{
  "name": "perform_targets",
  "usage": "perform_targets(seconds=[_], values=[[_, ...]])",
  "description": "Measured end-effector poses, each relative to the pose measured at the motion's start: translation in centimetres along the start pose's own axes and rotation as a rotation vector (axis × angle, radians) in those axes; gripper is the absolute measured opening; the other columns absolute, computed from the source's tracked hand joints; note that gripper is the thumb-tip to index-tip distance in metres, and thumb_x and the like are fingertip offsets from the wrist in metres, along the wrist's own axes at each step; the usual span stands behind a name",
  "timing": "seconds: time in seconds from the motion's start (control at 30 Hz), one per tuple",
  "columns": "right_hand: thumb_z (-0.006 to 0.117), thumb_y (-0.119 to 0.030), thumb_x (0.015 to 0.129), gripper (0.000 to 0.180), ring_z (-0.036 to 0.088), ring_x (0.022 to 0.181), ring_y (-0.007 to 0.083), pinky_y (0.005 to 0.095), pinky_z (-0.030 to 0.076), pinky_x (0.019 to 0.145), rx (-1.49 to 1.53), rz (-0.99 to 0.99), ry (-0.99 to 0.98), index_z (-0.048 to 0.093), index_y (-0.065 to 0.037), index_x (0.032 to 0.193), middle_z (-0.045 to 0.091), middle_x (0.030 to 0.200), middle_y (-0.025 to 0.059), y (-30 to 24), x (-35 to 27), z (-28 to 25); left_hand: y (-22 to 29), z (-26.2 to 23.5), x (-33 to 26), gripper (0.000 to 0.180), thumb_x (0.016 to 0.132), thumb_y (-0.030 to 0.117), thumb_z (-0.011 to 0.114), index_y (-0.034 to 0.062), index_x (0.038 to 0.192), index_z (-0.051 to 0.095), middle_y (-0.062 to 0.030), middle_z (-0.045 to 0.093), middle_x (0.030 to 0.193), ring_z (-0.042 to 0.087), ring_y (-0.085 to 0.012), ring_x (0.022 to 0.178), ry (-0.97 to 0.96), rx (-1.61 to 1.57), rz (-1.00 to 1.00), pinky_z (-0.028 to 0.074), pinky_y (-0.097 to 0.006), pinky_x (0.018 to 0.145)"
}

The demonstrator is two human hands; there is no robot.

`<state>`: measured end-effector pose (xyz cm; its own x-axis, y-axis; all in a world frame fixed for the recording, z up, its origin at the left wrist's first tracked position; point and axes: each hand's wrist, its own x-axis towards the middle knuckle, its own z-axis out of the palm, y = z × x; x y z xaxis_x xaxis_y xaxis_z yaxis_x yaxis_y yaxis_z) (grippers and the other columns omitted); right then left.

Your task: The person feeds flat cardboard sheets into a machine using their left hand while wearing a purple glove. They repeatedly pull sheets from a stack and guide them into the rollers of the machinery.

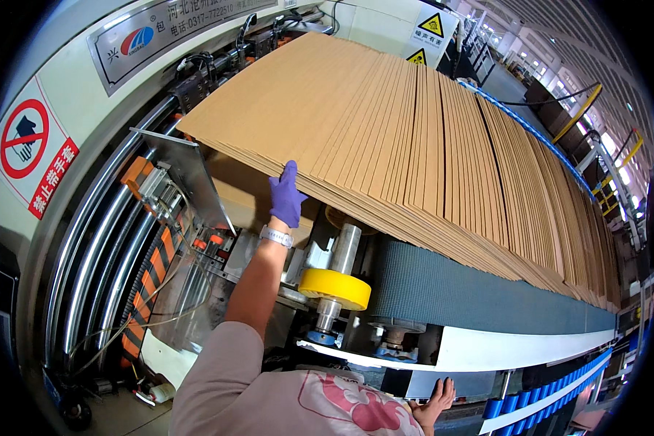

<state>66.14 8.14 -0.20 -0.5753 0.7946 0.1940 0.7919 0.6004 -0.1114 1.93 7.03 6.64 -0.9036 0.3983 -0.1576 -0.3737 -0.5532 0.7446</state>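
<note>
A long row of overlapping brown cardboard sheets (385, 138) leans across the machine, fanned out toward the right. My left hand (288, 196), in a purple glove, reaches up to the near edge of the sheets. Its fingers stretch upward against that edge, with the thumb apart on the right. My bare right hand (434, 401) is low, near the machine's near side, its fingers spread and nothing visible in it. Below the sheets runs a dark green textured belt (443, 283). A yellow wheel (334, 289) on a metal shaft stands just right of my left forearm.
An upright metal plate (189, 174) stands left of my left hand. Further left are shiny rollers (98, 240) and an orange-and-black striped strip (147, 298). Blue rollers (538, 398) line the lower right. A blue rope (534, 131) runs along the sheets' far side.
</note>
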Motion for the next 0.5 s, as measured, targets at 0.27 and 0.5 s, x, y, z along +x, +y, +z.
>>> perform_targets(seconds=[0.27,0.5], values=[[0.082,-0.03,0.043,0.108,0.022,0.134,0.0394,0.0556,0.011,0.108,-0.017,0.011,0.014,0.032,-0.008,0.137,0.028,0.144,0.0194,-0.1,-0.2,0.0,2.0,-2.3,3.2,0.089,0.081,0.069,0.046,0.0216,0.148,0.012,-0.0044,0.015,0.153,0.016,-0.0319,0.139,-0.037,0.181,0.14,0.014,-0.059,0.107],[0.08,-0.041,0.051,0.104,0.023,0.133,0.0397,0.0553,0.012,0.108,-0.002,-0.016,0.003,0.032,-0.008,0.137,0.028,0.144,0.0199,0.0,-0.1,-0.1,1.8,-2.4,4.4,0.109,0.066,0.089,0.032,0.0217,0.149,0.009,-0.0045,0.01,0.154,0.008,-0.0307,0.141,-0.094,-0.1,-0.097,0.002,-0.056,0.109]])
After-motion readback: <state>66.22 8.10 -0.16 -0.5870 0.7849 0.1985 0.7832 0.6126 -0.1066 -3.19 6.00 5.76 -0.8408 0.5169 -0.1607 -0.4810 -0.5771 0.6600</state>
